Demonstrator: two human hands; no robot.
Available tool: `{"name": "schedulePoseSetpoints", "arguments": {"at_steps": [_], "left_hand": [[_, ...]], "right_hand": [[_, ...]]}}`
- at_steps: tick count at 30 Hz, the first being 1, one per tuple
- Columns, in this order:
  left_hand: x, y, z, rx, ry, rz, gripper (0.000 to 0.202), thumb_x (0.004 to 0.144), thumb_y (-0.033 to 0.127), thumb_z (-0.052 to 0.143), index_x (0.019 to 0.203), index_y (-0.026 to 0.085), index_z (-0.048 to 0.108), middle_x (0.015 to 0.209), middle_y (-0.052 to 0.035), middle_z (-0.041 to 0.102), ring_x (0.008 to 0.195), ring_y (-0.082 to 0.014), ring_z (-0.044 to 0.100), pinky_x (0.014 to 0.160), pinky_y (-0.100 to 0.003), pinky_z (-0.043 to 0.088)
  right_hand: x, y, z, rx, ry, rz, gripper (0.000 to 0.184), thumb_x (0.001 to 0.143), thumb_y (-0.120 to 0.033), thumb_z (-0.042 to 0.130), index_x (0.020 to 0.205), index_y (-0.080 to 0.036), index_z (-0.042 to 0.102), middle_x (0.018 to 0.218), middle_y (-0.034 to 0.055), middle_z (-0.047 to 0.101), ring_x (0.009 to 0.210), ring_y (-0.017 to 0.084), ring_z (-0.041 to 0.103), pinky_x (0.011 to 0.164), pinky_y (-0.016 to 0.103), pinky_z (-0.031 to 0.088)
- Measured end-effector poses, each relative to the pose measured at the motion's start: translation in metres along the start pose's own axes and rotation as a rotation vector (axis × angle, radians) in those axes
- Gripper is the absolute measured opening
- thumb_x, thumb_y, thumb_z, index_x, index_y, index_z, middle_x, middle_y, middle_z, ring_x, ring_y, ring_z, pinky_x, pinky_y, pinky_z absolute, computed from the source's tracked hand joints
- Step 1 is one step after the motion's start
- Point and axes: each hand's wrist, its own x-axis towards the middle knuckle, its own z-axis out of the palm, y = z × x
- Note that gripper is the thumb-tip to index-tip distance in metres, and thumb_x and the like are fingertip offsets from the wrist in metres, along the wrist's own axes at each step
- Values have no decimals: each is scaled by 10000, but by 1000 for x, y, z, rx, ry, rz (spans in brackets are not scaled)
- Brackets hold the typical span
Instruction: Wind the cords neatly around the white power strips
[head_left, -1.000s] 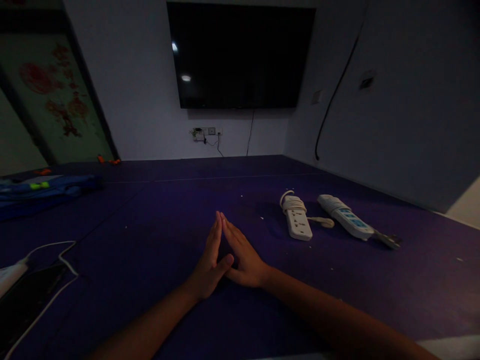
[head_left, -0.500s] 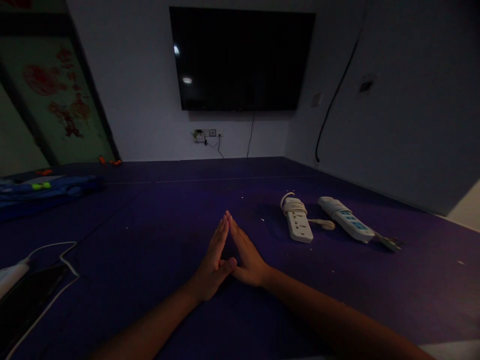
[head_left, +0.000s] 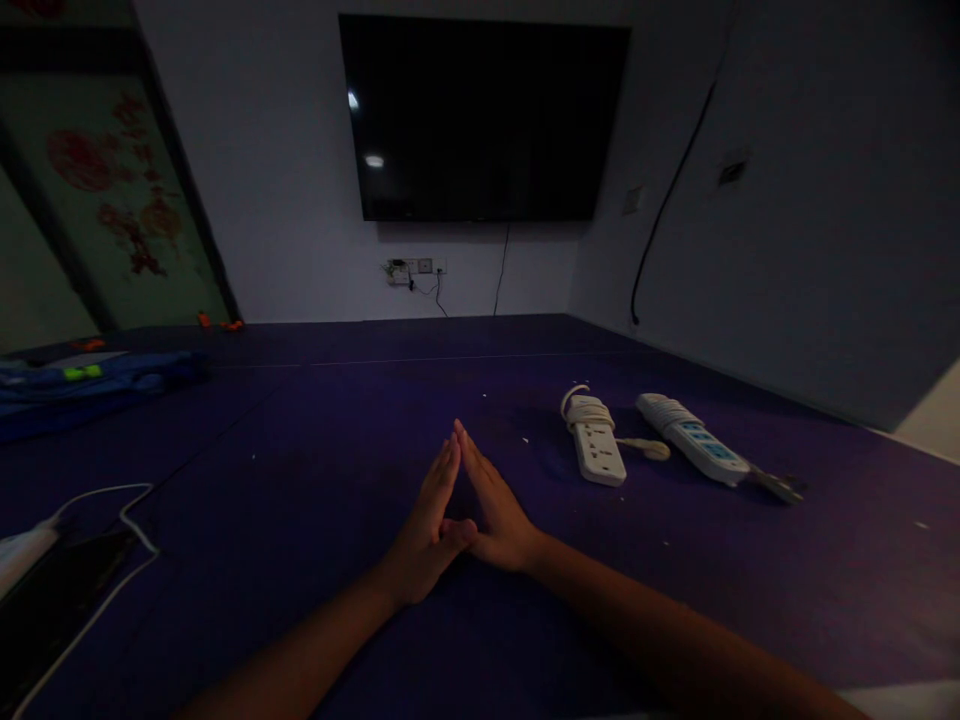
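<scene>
On the purple surface [head_left: 337, 420]: nothing gripped, nothing lifted

From my remote seat I see the left hand [head_left: 417, 550] and the right hand [head_left: 504, 522] leaning together, fingertips meeting in a peak. Both are unclenched, fingers straight, and neither grasps anything. The left thumb points across toward the right palm; I cannot tell whether it presses there.

Ahead and to the right, apart from the hands, lies the first power strip [head_left: 600, 458]. Just beside it, farther right, lies the second power strip [head_left: 709, 455]. As I judge it, the coiling is done on both: the first cord [head_left: 589, 413] and the second cord [head_left: 670, 411] are each wrapped round the far part of their strip. What is left loose is the first plug [head_left: 657, 451], out to the right, and something past the second strip's near end, too dim for me to name. I judge that neither strip is being handled.

Well off to the left, I make out a white cable [head_left: 156, 549] beside a dark slab [head_left: 56, 605].
</scene>
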Motion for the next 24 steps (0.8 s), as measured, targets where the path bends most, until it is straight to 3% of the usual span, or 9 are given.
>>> {"name": "schedulePoseSetpoints", "arguments": {"at_steps": [9,18,24], "left_hand": [[1,-2,0,-80,90,-37,799,885,575,391,1492,302,-50,1576,-21,-121,1440,-242,-88,1164,-487,13],[0,-3,-1,-18,-10,-1,769,858,625,381,1495,330,65,1587,-17,-1,1448,-270,-4,1158,-519,66],[0,-2,0,-72,87,-33,785,889,569,387,1493,303,-37,1578,-22,-100,1441,-239,-78,1162,-494,18]], "right_hand": [[1,-11,2,-3,-107,-10,921,846,-465,497,1502,-218,-100,1584,82,-52,1448,266,76,1138,482,220],[1,-2,0,12,0,24,913,848,-533,478,1503,-235,-85,1586,71,-41,1448,269,67,1138,487,218],[2,-11,1,-1,-94,-6,891,856,-476,474,1504,-233,-87,1586,70,-42,1448,258,87,1138,478,223]]}}
